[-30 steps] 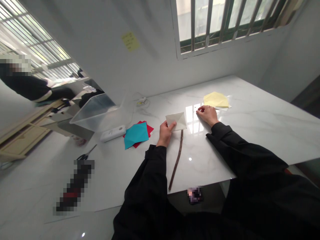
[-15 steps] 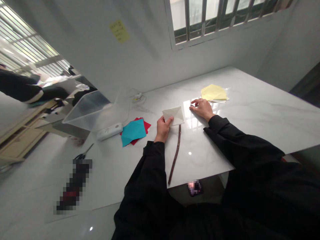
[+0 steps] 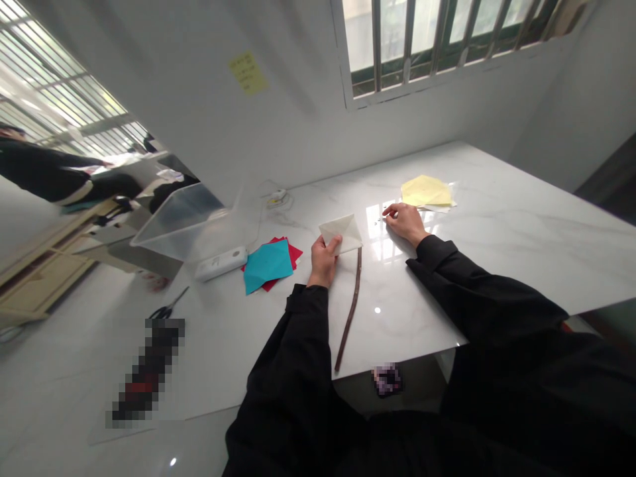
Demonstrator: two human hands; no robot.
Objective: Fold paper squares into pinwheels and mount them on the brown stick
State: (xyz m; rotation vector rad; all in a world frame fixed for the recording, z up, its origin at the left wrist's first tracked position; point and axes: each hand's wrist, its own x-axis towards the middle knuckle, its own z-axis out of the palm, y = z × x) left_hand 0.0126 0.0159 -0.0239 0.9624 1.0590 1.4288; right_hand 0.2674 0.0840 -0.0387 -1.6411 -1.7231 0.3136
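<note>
Left hand [image 3: 324,262] grips a folded cream paper [image 3: 342,232] at mid-counter, just above a brown strip [image 3: 352,318]. The right hand [image 3: 405,222], empty and loosely curled, rests on the marble counter [image 3: 521,265] near yellow paper sheets [image 3: 426,192].

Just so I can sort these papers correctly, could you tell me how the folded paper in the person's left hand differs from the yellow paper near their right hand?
The folded paper is off-white, while the yellow paper is pale yellow. The folded paper is gripped in the left hand, while the yellow paper lies on the marble table, just apart from the right hand. The folded paper shows clear creases and a pointed outline; the yellow paper shows no such sharp folds. Both are thin paper.
</note>
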